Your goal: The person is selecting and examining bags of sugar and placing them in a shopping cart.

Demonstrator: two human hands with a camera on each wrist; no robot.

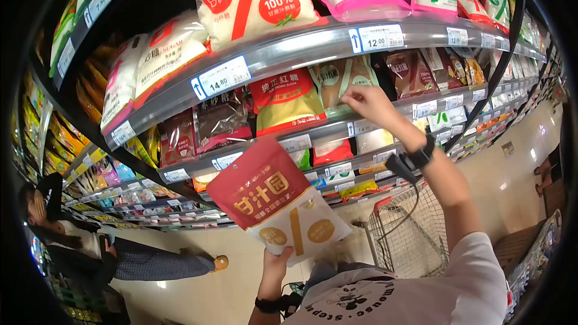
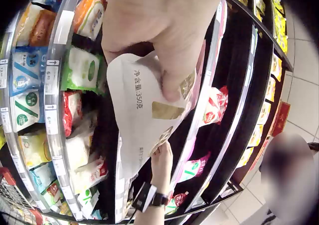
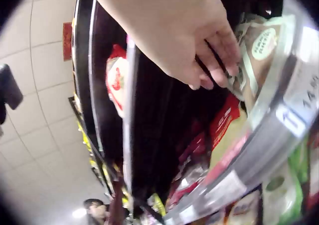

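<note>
My left hand (image 1: pixel 278 263) grips the lower edge of a red and white sugar pouch (image 1: pixel 265 195) with gold lettering, its thumb on the front. Up close in the left wrist view, the white back of the pouch (image 2: pixel 137 115) faces the camera, with 350 g printed on it. My right hand (image 1: pixel 368 103) reaches to the middle shelf, in front of a brown sugar bag (image 1: pixel 341 75) with pale green edges. Seen from the right wrist, its loosely bent fingers (image 3: pixel 212 65) are right at the edge of that bag (image 3: pixel 259 56).
Beside the green-edged bag stands a red and yellow brown sugar bag (image 1: pixel 286 99). White sugar bags (image 1: pixel 256 6) fill the shelf above, behind a price rail (image 1: pixel 301 48). A wire shopping cart (image 1: pixel 406 229) stands below my right arm. At left, another person (image 1: pixel 78 235) is in the aisle.
</note>
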